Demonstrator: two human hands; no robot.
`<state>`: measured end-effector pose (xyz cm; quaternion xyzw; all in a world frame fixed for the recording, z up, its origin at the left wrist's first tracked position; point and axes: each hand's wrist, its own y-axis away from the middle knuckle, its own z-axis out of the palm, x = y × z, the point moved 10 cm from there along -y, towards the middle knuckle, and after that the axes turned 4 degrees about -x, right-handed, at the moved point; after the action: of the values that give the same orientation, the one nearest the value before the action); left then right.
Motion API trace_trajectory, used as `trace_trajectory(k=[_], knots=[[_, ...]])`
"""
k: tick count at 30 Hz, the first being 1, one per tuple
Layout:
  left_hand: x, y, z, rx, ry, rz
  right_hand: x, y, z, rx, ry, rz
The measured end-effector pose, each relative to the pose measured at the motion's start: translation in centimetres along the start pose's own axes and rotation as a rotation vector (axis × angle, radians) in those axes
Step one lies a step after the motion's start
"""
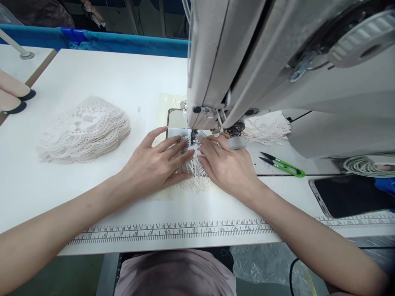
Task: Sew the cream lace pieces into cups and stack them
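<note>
A small piece of white lace (194, 174) lies on the sewing table under the needle of a grey sewing machine (277, 61). My left hand (154, 162) rests flat on the lace's left side, fingers stretched toward the needle (193, 137). My right hand (224, 162) lies flat on its right side, fingertips pressed down close to the presser foot. Both hands hold nothing; they press the lace onto the table.
A pile of white lace pieces (84, 129) sits at the left, more lace (268, 128) behind the machine. Green thread snips (285, 165) and a dark phone (348, 196) lie at the right. A printed ruler (173, 230) runs along the table's front edge.
</note>
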<state>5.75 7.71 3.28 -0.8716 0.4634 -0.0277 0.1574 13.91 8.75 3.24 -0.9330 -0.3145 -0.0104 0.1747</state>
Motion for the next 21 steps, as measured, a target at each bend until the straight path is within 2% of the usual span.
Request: trace_trajectory(k=[15, 19, 21], knots=[[-0.9, -0.2, 0.3, 0.025, 0.038, -0.042, 0.3, 0.0, 0.8, -0.037, 0.015, 0.007], [-0.6, -0.1, 0.1, 0.052, -0.023, -0.017, 0.3, 0.1, 0.3, 0.002, -0.009, -0.020], [0.0, 0.1, -0.4, 0.093, -0.037, 0.038, 0.1, 0.2, -0.2, 0.040, -0.056, -0.059]])
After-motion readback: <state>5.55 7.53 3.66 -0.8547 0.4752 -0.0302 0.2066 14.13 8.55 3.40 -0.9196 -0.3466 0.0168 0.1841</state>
